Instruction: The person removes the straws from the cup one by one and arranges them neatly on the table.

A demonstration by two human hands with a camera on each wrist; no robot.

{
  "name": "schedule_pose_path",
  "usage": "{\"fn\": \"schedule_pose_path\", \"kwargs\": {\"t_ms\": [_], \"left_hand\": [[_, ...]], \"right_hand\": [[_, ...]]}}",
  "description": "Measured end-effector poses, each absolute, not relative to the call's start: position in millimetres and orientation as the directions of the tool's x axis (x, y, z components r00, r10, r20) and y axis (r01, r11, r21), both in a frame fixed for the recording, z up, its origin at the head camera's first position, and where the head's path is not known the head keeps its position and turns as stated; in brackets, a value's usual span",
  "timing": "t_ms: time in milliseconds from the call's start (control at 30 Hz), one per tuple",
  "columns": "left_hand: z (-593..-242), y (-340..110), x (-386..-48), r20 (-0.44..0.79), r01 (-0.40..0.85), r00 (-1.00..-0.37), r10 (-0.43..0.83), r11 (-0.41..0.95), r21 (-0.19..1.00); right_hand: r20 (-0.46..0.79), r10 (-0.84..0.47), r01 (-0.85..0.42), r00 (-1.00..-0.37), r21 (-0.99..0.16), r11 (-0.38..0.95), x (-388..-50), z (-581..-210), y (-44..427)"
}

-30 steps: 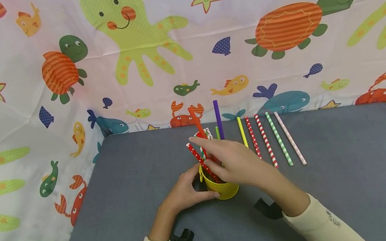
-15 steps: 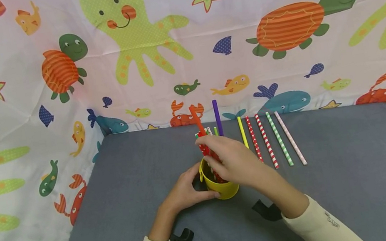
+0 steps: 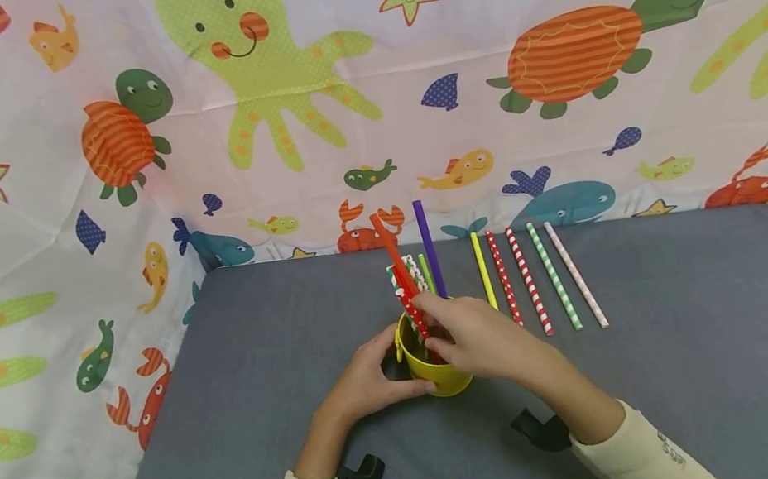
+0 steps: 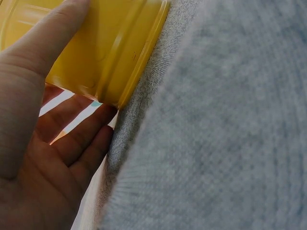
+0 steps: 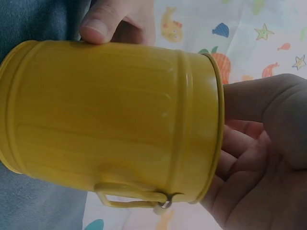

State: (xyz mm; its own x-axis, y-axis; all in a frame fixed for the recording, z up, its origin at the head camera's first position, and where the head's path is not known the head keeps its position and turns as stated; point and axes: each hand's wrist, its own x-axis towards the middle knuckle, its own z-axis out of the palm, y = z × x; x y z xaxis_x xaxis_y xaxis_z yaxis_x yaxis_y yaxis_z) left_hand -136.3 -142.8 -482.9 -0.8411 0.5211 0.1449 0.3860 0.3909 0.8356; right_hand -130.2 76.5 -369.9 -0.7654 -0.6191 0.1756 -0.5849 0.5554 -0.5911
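A small yellow bucket (image 3: 447,380) stands upright on the grey cloth with several straws in it. My left hand (image 3: 375,375) holds its left side, thumb across the front and fingers behind, as the left wrist view shows. Above the rim, my right hand (image 3: 486,340) pinches a red straw with white dots (image 3: 408,308) between thumb and fingers; its lower part is hidden. Beside it rise an orange-red straw (image 3: 388,243), a purple straw (image 3: 428,245) and a green straw (image 3: 426,270). In the right wrist view, the bucket hides part of the right fingers.
Right of the bucket several straws lie in a row: a yellow one (image 3: 483,270), a red dotted one (image 3: 503,275), a red-striped one (image 3: 529,279), a green-striped one (image 3: 553,275) and a pale pink one (image 3: 576,273). A sea-animal curtain (image 3: 445,54) hangs behind the table.
The dotted red straw has gone from leaning left to standing with the other straws. My right hand has come down lower beside the rim; the left hand has kept its hold.
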Motion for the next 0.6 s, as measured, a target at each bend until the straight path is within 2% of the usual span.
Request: {"fn": "schedule_pose_path", "kwargs": {"t_ms": [300, 600], "left_hand": [[-484.0, -142.9, -136.6, 0.151, 0.388, -0.84, 0.522, 0.383, 0.838], [-484.7, -142.6, -136.6, 0.162, 0.398, -0.841, 0.516, 0.388, 0.832]], "right_hand": [[0.146, -0.637, -0.589, -0.757, -0.575, 0.568, -129.0, -372.5, 75.7], [0.275, -0.563, -0.55, -0.78, -0.73, 0.406, -125.5, -367.5, 83.4]]}}
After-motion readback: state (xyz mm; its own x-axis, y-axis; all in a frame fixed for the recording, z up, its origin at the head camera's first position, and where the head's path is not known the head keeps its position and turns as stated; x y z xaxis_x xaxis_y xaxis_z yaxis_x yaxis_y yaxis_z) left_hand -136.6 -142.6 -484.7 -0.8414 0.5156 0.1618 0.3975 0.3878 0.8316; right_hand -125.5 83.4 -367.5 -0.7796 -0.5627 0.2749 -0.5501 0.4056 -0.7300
